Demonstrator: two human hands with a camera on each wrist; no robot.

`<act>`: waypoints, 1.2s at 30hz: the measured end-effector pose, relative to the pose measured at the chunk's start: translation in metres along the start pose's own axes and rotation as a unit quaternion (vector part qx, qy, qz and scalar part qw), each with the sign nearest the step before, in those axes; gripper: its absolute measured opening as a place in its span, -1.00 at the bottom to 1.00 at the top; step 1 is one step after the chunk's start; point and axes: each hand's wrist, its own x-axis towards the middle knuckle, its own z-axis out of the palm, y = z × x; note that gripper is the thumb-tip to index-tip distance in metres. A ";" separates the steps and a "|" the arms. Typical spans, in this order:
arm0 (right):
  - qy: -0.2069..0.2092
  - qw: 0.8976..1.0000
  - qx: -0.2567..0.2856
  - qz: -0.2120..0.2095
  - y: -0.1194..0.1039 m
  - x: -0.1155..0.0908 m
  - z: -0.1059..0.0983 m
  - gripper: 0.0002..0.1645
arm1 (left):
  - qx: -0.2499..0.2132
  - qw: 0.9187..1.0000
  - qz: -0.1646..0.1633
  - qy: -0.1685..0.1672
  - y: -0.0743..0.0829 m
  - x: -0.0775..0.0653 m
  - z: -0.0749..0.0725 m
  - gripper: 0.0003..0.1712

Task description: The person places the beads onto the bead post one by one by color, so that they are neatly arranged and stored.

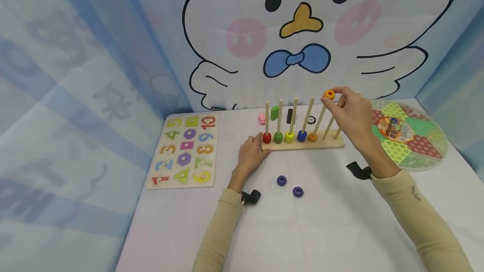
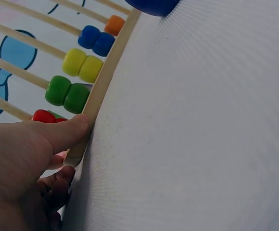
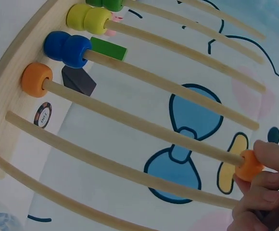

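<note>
A wooden base (image 1: pixel 302 144) carries several upright pegs. Red, green, yellow, blue and orange rings (image 1: pixel 312 137) sit at the bottoms of the left five pegs. My right hand (image 1: pixel 349 114) pinches an orange ring (image 1: pixel 329 94) (image 3: pixel 248 165) at the tip of the fifth peg (image 3: pixel 144 125), the one with an orange ring (image 3: pixel 36 79) at its foot. My left hand (image 1: pixel 251 154) rests on the table with thumb and fingers holding the base's left end (image 2: pixel 84 139). Two purple rings (image 1: pixel 281 180) (image 1: pixel 298 191) lie loose on the table in front.
A number puzzle board (image 1: pixel 185 151) lies at the left. A round patterned plastic tray (image 1: pixel 410 135) sits at the right. Small pink, green and dark blocks (image 1: pixel 274 113) lie behind the pegs. A cartoon bird backdrop closes the back; curtains flank the sides.
</note>
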 end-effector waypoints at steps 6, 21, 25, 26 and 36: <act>0.028 0.999 0.038 -0.015 0.000 -0.012 0.006 -0.44 | -0.005 1.000 0.000 0.009 0.000 0.003 0.001 -0.17; -0.430 0.879 0.187 0.085 0.021 -0.147 0.052 -0.44 | 0.001 1.000 -0.006 -0.002 0.001 0.000 -0.001 -0.16; -0.450 0.871 0.191 0.056 0.019 -0.160 0.064 -0.49 | -0.001 1.000 -0.012 -0.004 0.000 0.000 -0.002 -0.16; -0.448 0.873 0.185 0.054 0.018 -0.161 0.066 -0.52 | -0.001 1.000 -0.012 -0.003 0.000 0.001 -0.002 -0.16; -0.286 0.955 0.061 0.043 0.003 -0.112 0.029 -0.52 | -0.003 1.000 -0.010 -0.008 0.001 0.000 0.001 -0.16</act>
